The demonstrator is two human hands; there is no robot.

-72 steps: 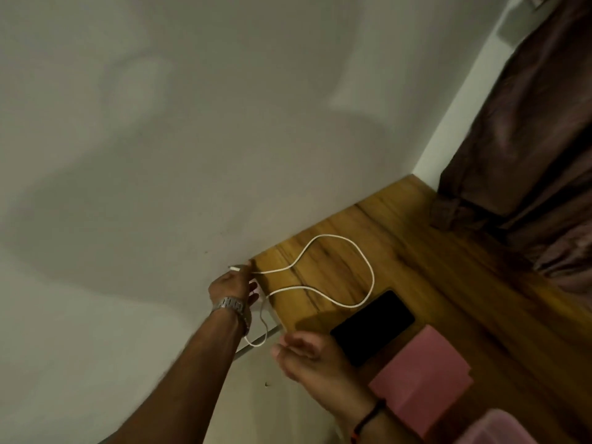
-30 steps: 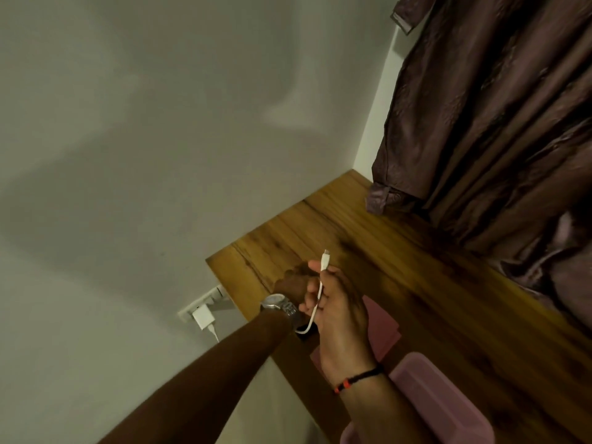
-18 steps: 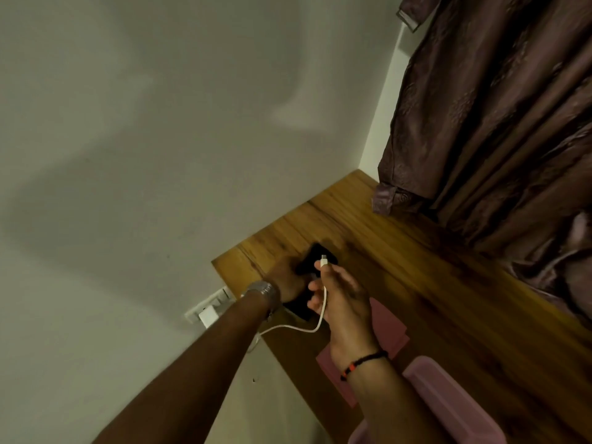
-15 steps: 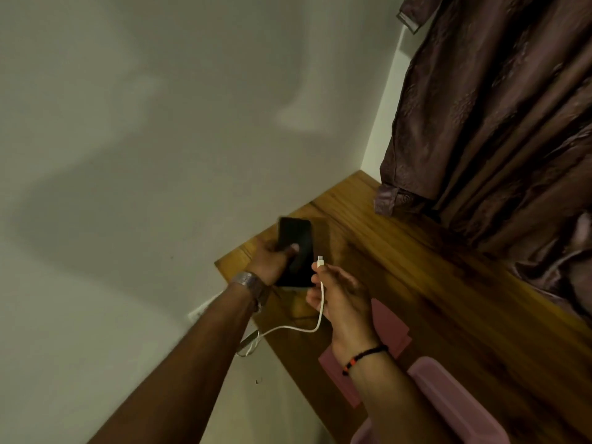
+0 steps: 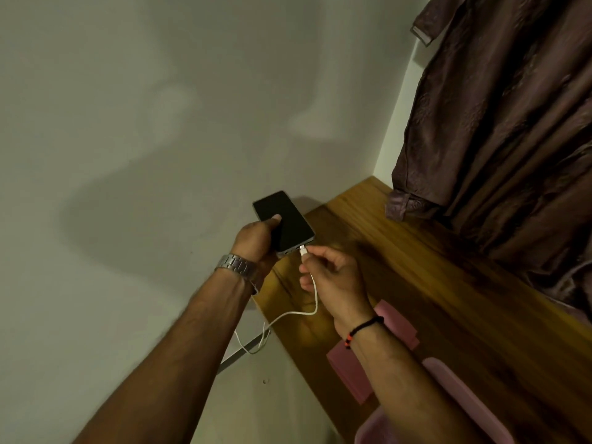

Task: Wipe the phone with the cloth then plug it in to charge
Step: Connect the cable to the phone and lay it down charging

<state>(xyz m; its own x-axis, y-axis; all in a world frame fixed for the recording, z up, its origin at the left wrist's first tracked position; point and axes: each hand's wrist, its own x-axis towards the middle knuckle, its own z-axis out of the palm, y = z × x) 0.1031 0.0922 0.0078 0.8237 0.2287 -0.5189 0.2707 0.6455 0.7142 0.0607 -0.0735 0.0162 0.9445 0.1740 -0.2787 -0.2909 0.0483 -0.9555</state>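
Note:
My left hand (image 5: 256,240) grips a black phone (image 5: 285,221), held screen-up in the air above the left end of the wooden table (image 5: 448,283). My right hand (image 5: 333,277) pinches the plug end of a white charging cable (image 5: 312,302), with the connector tip right at the phone's bottom edge. I cannot tell whether the tip is seated in the port. The cable droops from my right hand down past the table's left edge. A folded pink cloth (image 5: 394,325) lies on the table, partly hidden under my right forearm.
A grey wall rises right behind the table's left end. Dark brown fabric (image 5: 499,139) hangs over the table's far right side. A pink plastic container (image 5: 455,398) sits at the near edge beside my right arm.
My left hand has lifted the phone off the table and higher against the wall. My right hand brought the cable connector up to the phone's bottom edge.

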